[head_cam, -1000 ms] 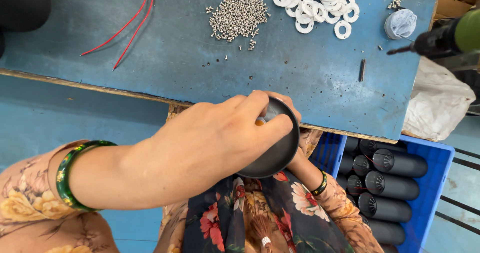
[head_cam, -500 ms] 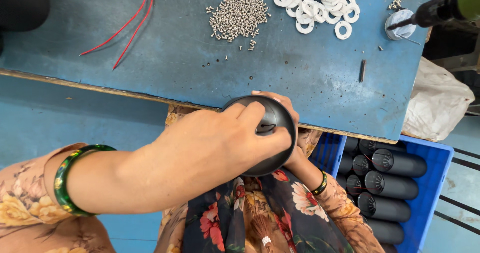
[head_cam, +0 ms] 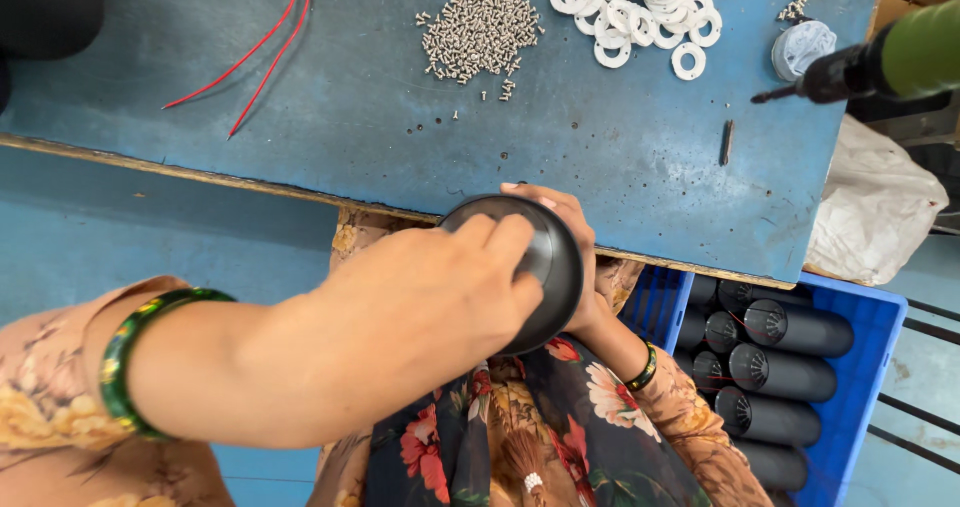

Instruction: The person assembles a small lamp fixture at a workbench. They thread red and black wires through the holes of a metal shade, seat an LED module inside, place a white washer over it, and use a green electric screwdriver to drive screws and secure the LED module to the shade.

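Black round housing (head_cam: 545, 267) sits at mid-frame, just below the table (head_cam: 330, 137) edge, gripped from both sides. A second ago the left hand (head_cam: 430, 297) covered it entirely; now that hand has slid toward the lower left and its fingers curl over the near rim, baring the shiny domed face. The right hand (head_cam: 565, 232) clasps the far side from behind, as before. At the upper right, the green power screwdriver (head_cam: 870, 62) has swung back into view over the table, beside the white washers (head_cam: 640, 12) and screws (head_cam: 480, 32).

Round black dish-shaped part (head_cam: 548, 267), open face up, beside the table edge.
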Demonstrator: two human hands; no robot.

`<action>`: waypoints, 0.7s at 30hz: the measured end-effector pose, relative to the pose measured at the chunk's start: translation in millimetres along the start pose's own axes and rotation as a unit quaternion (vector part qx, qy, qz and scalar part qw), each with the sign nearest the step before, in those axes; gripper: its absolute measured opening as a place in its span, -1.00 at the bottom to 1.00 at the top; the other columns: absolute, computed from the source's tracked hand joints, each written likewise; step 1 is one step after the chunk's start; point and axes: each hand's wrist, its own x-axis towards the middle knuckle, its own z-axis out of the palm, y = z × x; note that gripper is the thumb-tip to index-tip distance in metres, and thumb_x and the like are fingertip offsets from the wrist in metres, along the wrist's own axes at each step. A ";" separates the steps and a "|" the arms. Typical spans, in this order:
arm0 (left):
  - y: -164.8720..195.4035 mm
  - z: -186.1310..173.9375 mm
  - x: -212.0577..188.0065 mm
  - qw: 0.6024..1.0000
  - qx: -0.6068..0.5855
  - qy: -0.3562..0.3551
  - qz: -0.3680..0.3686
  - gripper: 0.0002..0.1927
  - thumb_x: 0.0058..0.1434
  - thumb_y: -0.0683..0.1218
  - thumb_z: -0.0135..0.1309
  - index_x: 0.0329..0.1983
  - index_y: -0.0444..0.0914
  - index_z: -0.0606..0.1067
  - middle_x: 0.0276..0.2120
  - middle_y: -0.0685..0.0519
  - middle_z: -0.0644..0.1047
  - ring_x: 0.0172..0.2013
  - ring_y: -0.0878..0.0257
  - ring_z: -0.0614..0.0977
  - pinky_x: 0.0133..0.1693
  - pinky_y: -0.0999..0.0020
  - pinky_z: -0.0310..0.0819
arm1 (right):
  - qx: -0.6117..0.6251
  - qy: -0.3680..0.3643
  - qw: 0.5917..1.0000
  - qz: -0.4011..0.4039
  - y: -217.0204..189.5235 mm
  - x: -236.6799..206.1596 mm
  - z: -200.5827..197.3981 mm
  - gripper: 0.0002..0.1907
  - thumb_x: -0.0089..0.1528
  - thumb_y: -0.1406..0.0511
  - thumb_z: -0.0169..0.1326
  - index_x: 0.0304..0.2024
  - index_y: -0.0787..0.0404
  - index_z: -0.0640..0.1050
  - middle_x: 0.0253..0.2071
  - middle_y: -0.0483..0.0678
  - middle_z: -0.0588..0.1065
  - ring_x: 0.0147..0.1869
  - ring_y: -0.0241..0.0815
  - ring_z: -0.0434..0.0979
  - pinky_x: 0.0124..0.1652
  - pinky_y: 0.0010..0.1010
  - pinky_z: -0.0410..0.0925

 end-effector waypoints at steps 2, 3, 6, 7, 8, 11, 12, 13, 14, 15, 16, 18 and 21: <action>1.7 2.4 4.5 0.999 0.039 -0.020 0.015 -0.70 -0.18 -0.11 0.17 -0.32 -0.28 0.53 -0.24 -0.09 0.46 -0.17 0.10 0.56 -0.29 0.32 0.53 | -0.010 0.001 1.000 -0.002 -2.1 0.7 0.6 -0.13 0.19 0.21 0.31 0.42 0.16 0.13 0.33 0.37 0.31 0.39 0.23 0.41 0.29 -0.02 0.37; 2.4 4.5 8.6 0.997 0.060 -0.033 0.021 -0.71 -0.15 -0.09 0.17 -0.32 -0.28 0.55 -0.23 -0.08 0.46 -0.15 0.09 0.55 -0.27 0.30 0.51 | -0.020 0.006 1.000 -0.002 -3.0 0.6 1.1 -0.16 0.21 0.23 0.30 0.41 0.17 0.14 0.32 0.37 0.32 0.37 0.23 0.43 0.29 -0.02 0.38; 4.5 11.5 20.0 0.992 0.101 -0.067 0.032 -0.70 -0.09 -0.05 0.16 -0.30 -0.29 0.58 -0.20 -0.09 0.48 -0.13 0.06 0.53 -0.23 0.24 0.45 | -0.036 0.010 0.999 0.003 -3.9 -0.9 0.8 -0.20 0.23 0.25 0.26 0.41 0.17 0.15 0.31 0.37 0.34 0.35 0.23 0.45 0.28 -0.02 0.38; 5.2 13.9 21.8 0.991 0.101 -0.076 0.031 -0.69 -0.09 -0.07 0.16 -0.28 -0.30 0.59 -0.20 -0.10 0.48 -0.14 0.04 0.53 -0.23 0.22 0.44 | -0.038 0.010 0.999 0.005 -3.5 -1.6 0.6 -0.22 0.24 0.25 0.26 0.41 0.17 0.15 0.30 0.37 0.34 0.35 0.24 0.45 0.28 -0.02 0.38; 5.7 16.4 23.4 0.992 0.104 -0.068 0.027 -0.70 -0.08 -0.08 0.16 -0.28 -0.32 0.59 -0.22 -0.10 0.49 -0.16 0.05 0.53 -0.24 0.22 0.44 | -0.035 0.013 0.999 0.010 -3.0 -2.3 0.1 -0.22 0.25 0.25 0.26 0.41 0.15 0.16 0.32 0.35 0.34 0.34 0.22 0.45 0.29 -0.04 0.38; 6.5 24.0 28.6 0.993 0.118 -0.011 0.007 -0.75 -0.02 -0.12 0.14 -0.31 -0.36 0.59 -0.30 -0.08 0.52 -0.24 0.09 0.55 -0.30 0.28 0.44 | -0.026 0.022 0.999 0.022 -0.8 -3.9 -1.1 -0.20 0.24 0.24 0.29 0.42 0.12 0.16 0.35 0.32 0.34 0.33 0.19 0.45 0.31 -0.06 0.38; 6.3 26.0 29.0 0.991 0.130 0.011 0.002 -0.76 -0.03 -0.11 0.13 -0.33 -0.35 0.60 -0.31 -0.07 0.52 -0.24 0.10 0.55 -0.30 0.29 0.45 | -0.022 0.024 0.999 0.025 -0.4 -4.3 -1.8 -0.17 0.22 0.23 0.31 0.42 0.13 0.16 0.34 0.31 0.33 0.32 0.20 0.44 0.31 -0.05 0.36; 5.9 27.8 29.5 0.989 0.142 0.032 -0.002 -0.77 -0.04 -0.10 0.13 -0.36 -0.33 0.60 -0.33 -0.06 0.53 -0.23 0.11 0.56 -0.30 0.30 0.46 | -0.019 0.026 0.999 0.028 -0.1 -4.6 -2.2 -0.14 0.19 0.22 0.32 0.42 0.14 0.16 0.34 0.31 0.33 0.32 0.20 0.44 0.31 -0.04 0.35; 5.3 29.4 29.9 0.987 0.154 0.054 -0.007 -0.78 -0.05 -0.09 0.13 -0.38 -0.32 0.60 -0.34 -0.06 0.53 -0.23 0.12 0.56 -0.29 0.31 0.48 | -0.012 0.026 0.999 0.028 0.2 -4.8 -2.6 -0.12 0.18 0.21 0.34 0.42 0.13 0.15 0.35 0.31 0.32 0.33 0.20 0.43 0.31 -0.04 0.34; 4.7 30.9 31.1 0.989 0.134 0.053 -0.008 -0.79 -0.06 -0.10 0.13 -0.38 -0.31 0.60 -0.33 -0.06 0.54 -0.23 0.11 0.57 -0.31 0.32 0.49 | -0.006 0.027 0.999 0.028 0.4 -4.9 -3.0 -0.09 0.17 0.20 0.36 0.43 0.13 0.14 0.35 0.31 0.31 0.34 0.20 0.42 0.32 -0.04 0.34; 3.8 32.2 32.8 0.992 0.115 0.051 -0.009 -0.79 -0.07 -0.10 0.14 -0.38 -0.31 0.59 -0.31 -0.07 0.54 -0.24 0.10 0.57 -0.33 0.32 0.50 | 0.001 0.027 0.999 0.028 0.6 -4.9 -3.3 -0.07 0.16 0.19 0.38 0.43 0.13 0.14 0.36 0.30 0.30 0.34 0.20 0.42 0.32 -0.04 0.34; 1.7 33.8 33.9 0.995 0.087 0.053 -0.010 -0.78 -0.09 -0.11 0.15 -0.37 -0.31 0.59 -0.29 -0.08 0.54 -0.23 0.09 0.58 -0.35 0.33 0.53 | -0.016 0.030 0.999 0.030 1.4 -4.4 -4.4 -0.02 0.10 0.17 0.40 0.43 0.13 0.15 0.35 0.29 0.32 0.34 0.20 0.42 0.32 -0.03 0.33; -4.4 34.4 33.2 0.996 0.059 0.068 -0.013 -0.76 -0.10 -0.13 0.16 -0.34 -0.32 0.58 -0.27 -0.10 0.55 -0.21 0.10 0.59 -0.36 0.34 0.56 | -0.013 0.028 0.999 0.029 2.6 -3.6 -5.9 0.06 0.02 0.13 0.45 0.43 0.11 0.14 0.37 0.28 0.31 0.36 0.20 0.41 0.33 -0.02 0.31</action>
